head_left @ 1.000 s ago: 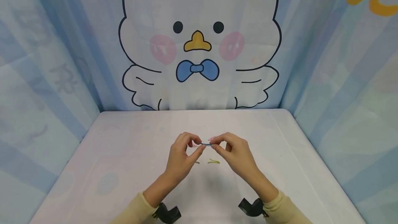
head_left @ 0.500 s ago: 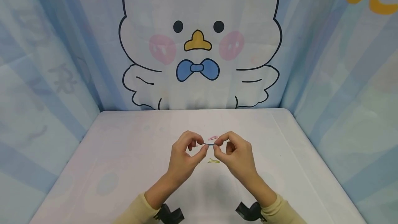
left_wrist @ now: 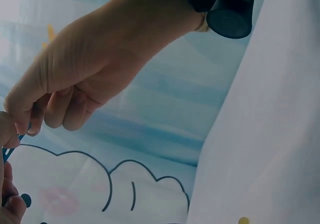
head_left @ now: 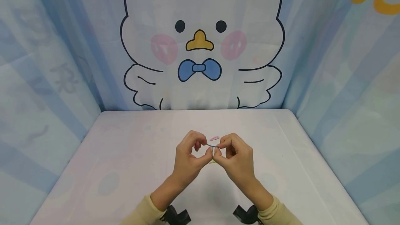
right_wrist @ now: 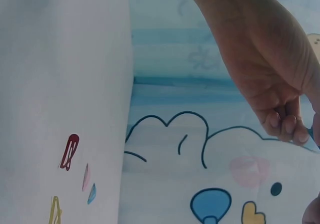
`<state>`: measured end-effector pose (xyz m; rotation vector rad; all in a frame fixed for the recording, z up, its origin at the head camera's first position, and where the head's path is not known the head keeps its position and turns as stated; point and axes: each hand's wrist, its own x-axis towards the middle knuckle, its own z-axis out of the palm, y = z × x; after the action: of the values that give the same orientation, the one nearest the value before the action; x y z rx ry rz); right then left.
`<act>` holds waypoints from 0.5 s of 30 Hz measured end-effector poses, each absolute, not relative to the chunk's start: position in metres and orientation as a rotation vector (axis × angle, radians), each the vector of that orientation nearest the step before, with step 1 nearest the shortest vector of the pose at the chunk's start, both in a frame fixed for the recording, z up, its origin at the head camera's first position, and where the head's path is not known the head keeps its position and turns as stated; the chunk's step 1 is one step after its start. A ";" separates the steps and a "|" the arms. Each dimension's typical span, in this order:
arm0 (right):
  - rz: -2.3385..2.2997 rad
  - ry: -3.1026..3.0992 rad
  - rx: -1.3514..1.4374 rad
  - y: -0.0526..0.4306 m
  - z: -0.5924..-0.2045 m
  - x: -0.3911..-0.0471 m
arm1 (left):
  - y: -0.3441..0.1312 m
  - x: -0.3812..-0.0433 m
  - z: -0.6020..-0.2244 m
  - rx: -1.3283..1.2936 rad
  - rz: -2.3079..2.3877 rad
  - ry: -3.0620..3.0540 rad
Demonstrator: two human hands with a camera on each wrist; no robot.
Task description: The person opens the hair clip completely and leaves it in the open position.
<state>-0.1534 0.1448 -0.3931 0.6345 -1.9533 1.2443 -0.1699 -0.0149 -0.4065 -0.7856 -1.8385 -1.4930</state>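
Observation:
Both hands hold a thin blue snap hair clip (head_left: pixel 213 145) up in front of the person, over the middle of the table. My left hand (head_left: pixel 191 155) pinches its left end between thumb and index finger, and my right hand (head_left: pixel 236 155) pinches the right end the same way. Only a short blue stretch shows between the fingertips, slanting slightly down to the right. In the left wrist view, part of the clip's blue frame (left_wrist: pixel 7 153) shows between the fingers. The right wrist view catches just its edge beside the right hand (right_wrist: pixel 270 78).
On the white table (head_left: pixel 131 169) lie a pink hair clip (head_left: pixel 214 138) and a yellow-green one (head_left: pixel 213 161), partly covered by the hands. The right wrist view also shows a red clip (right_wrist: pixel 69 152) and a light blue one (right_wrist: pixel 92 193). Printed curtains (head_left: pixel 350 114) surround the table.
Both hands stay on the blue clip. The left hand has moved right, bringing the thumbs closer together, and the clip now slants. The pink clip has come into view; the yellow-green one is more covered.

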 end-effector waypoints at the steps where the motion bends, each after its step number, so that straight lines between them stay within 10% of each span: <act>1: 1.239 -1.951 0.639 0.145 -0.393 -0.153 | -0.015 -0.170 -0.407 -0.786 -1.495 -1.839; 15: 1.161 -1.959 0.678 0.149 -0.392 -0.155 | -0.021 -0.175 -0.408 -0.800 -1.482 -1.824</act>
<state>-0.1554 0.1489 -0.3919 0.6778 -1.9589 1.1610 -0.1746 -0.0214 -0.4081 -0.7999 -1.8235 -1.4817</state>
